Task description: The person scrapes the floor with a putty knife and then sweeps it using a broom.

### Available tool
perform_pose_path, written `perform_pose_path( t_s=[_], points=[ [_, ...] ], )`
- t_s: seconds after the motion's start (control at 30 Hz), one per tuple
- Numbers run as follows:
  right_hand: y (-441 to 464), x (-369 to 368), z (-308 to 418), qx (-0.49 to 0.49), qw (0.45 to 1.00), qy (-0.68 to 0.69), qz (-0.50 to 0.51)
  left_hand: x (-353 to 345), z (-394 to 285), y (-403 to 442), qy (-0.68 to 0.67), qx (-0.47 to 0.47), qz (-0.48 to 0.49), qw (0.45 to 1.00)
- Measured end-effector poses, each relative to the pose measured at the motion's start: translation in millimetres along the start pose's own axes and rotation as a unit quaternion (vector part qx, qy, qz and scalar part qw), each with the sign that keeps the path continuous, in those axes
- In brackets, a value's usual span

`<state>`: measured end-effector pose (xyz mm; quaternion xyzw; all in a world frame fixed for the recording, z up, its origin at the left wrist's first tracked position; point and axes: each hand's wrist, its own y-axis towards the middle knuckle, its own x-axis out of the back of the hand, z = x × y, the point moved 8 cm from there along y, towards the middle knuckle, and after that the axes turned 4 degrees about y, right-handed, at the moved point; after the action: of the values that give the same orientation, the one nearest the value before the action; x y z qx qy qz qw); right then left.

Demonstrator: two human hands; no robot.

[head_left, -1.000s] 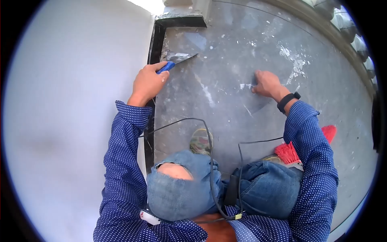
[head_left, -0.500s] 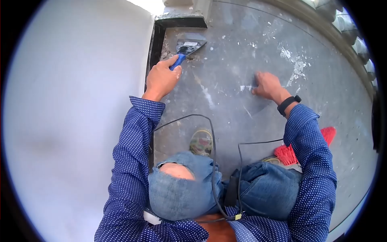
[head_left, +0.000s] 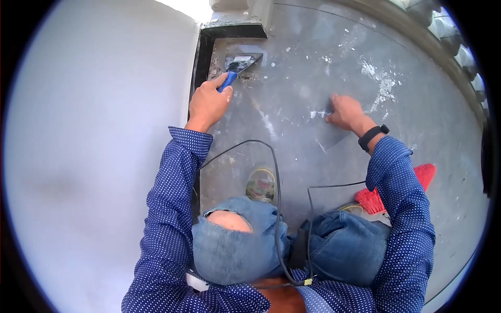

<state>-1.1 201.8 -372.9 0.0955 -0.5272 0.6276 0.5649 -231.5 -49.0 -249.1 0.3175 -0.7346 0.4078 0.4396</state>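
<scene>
Some floor between scraper and skirting

A smooth white wall fills the left side, its foot edged by black skirting that turns a corner near the top. The grey floor is speckled with white patches, densest toward the upper right, where a tan ledge carries pale balusters. Bright light glares at the top left
</scene>
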Motion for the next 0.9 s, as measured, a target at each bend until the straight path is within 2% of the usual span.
perform_pose_path(
  t_s=[0.07, 0.1, 0.2, 0.23, 0.4, 0.47, 0.6, 0.67, 0.77, 0.9],
  points=[
    [5.2, -3.7, -4.0, -0.007, 1.0, -0.007, 0.023, -6.7, 6.3, -4.4, -0.013, 0.005, 0.008, 1.0],
    [6.4, -7.2, -1.0, 0.004, 0.998, -0.028, 0.049, -4.4, 6.0, -2.6, -0.052, 0.046, 0.045, 0.997],
    [6.4, -0.2, 5.5, 0.008, 0.996, -0.055, 0.067, 6.1, 0.8, 15.9, -0.025, 0.015, -0.009, 1.0],
    [6.3, 3.1, 7.6, 0.013, 0.996, -0.06, 0.059, 4.4, -2.3, 16.4, -0.005, 0.031, 0.002, 0.999],
    [5.0, -4.4, -4.9, -0.015, 0.999, -0.008, 0.042, 4.4, -3.8, 17.0, 0.011, 0.016, -0.044, 0.999],
    [2.6, -2.2, -2.3, -0.019, 0.999, -0.007, 0.045, 12.3, 4.9, 24.5, -0.003, 0.047, -0.053, 0.997],
    [4.0, 3.9, 5.8, 0.008, 0.999, -0.024, 0.048, 17.3, 36.1, 33.1, -0.008, 0.031, -0.062, 0.998],
    [3.6, 2.5, 6.1, 0.005, 0.999, -0.021, 0.043, 8.1, 45.0, 19.2, 0.022, 0.042, -0.061, 0.997],
    [0.3, 0.0, -0.9, -0.019, 0.999, -0.01, 0.048, -11.9, 57.4, -4.0, -0.057, 0.08, -0.017, 0.995],
    [4.3, -0.8, -0.4, -0.005, 0.999, -0.015, 0.045, -5.8, 46.4, -44.0, -0.053, 0.065, 0.004, 0.996]
  ],
)
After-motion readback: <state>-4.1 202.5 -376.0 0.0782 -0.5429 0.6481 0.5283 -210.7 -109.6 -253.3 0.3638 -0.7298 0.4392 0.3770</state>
